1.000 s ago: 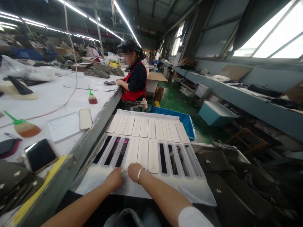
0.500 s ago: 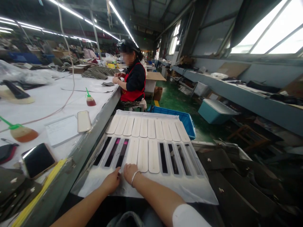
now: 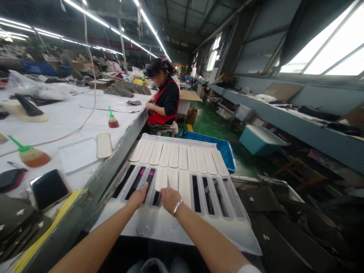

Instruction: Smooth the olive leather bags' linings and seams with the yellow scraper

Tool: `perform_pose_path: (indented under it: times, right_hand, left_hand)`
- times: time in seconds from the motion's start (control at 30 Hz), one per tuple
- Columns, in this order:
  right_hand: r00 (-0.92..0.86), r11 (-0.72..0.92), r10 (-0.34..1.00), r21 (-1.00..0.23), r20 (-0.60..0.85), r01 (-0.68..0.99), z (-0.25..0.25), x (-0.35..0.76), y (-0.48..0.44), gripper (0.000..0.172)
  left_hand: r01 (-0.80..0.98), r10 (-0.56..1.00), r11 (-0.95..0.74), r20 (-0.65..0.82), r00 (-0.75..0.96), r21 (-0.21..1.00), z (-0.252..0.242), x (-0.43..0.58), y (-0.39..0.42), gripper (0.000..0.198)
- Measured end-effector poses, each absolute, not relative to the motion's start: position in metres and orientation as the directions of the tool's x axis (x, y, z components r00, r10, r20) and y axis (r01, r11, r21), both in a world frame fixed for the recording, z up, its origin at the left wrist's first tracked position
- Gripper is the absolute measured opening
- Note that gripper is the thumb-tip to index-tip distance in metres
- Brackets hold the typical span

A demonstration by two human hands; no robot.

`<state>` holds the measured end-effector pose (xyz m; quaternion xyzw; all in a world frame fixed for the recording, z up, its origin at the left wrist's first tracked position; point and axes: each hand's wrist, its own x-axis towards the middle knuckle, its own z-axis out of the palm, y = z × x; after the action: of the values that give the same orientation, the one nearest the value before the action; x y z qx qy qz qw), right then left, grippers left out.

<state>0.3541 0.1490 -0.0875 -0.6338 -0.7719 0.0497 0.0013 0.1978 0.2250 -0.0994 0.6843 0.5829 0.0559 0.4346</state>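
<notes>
Cream strips (image 3: pixel 182 156) lie side by side in two rows on the white sheet (image 3: pixel 170 227) in front of you. The far row is full, and the near row is broken by dark slots (image 3: pixel 209 189) on both sides. Your right hand (image 3: pixel 170 199) is at the middle of the near row, its fingers (image 3: pixel 163 194) closed on the near end of one strip (image 3: pixel 161 179), which is raised off the sheet so that dark shows under it. Your left hand (image 3: pixel 138 197) lies just beside it, palm down on the sheet, its fingers (image 3: pixel 145 186) stretched flat and holding nothing, the tips reaching toward a slot with a pink end. The two hands are close but not touching. You wear a bracelet (image 3: pixel 178 207) on your right wrist. Beyond the sheet stands a blue crate (image 3: pixel 226 148), and farther right, on the green floor (image 3: pixel 216 123), a teal bin (image 3: pixel 260 138). On your left runs the long white tabletop (image 3: pixel 65 113). A phone (image 3: pixel 49 187) lies near its edge, with a paper (image 3: pixel 77 154) and a cream piece (image 3: pixel 104 145) just beside each other farther in. A bottle (image 3: pixel 30 155) with a green nozzle is to the left of the paper, and a second bottle (image 3: pixel 113 121) stands farther along. A co-worker (image 3: pixel 165 102) in a red apron sits at the same tabletop well beyond you, hands at its edge.
</notes>
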Motion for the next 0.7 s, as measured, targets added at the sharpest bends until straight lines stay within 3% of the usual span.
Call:
perform_pose_path:
  times: [0.13, 0.33, 0.4, 0.47, 0.53, 0.6, 0.7]
  right_hand:
    - [-0.159, 0.159, 0.987, -0.105, 0.013, 0.982, -0.08, 0.347, 0.139, 0.02]
    - [0.098, -0.04, 0.97, -0.253, 0.222, 0.967, -0.104, 0.35, 0.082, 0.072]
    - [-0.03, 0.045, 0.998, -0.249, 0.063, 0.968, -0.134, 0.358, 0.054, 0.066]
    - [-0.077, 0.048, 0.99, -0.224, -0.122, 0.973, -0.166, 0.366, 0.03, 0.044]
    - [-0.134, 0.091, 0.975, -0.231, -0.178, 0.969, -0.185, 0.373, 0.019, 0.042]
    - [-0.17, 0.11, 0.961, -0.261, -0.218, 0.959, -0.179, 0.378, 0.021, 0.047]
    - [-0.05, -0.009, 0.981, -0.302, -0.188, 0.953, -0.112, 0.382, 0.037, 0.061]
  left_hand:
    - [0.586, 0.774, 0.305, -0.554, 0.307, 0.751, -0.094, 0.229, 0.218, 0.036]
    - [0.326, 0.797, 0.453, -0.541, 0.268, 0.83, -0.077, 0.237, 0.221, 0.027]
    - [0.23, 0.825, 0.445, -0.496, 0.27, 0.866, -0.063, 0.227, 0.226, 0.022]
    - [0.118, 0.849, 0.409, -0.425, 0.313, 0.905, -0.042, 0.214, 0.228, 0.018]
    - [0.015, 0.857, 0.364, -0.341, 0.386, 0.931, -0.016, 0.199, 0.227, 0.019]
    - [-0.052, 0.85, 0.33, -0.273, 0.45, 0.942, 0.015, 0.181, 0.224, 0.023]
    - [-0.143, 0.826, 0.329, -0.21, 0.524, 0.934, 0.063, 0.149, 0.217, 0.025]
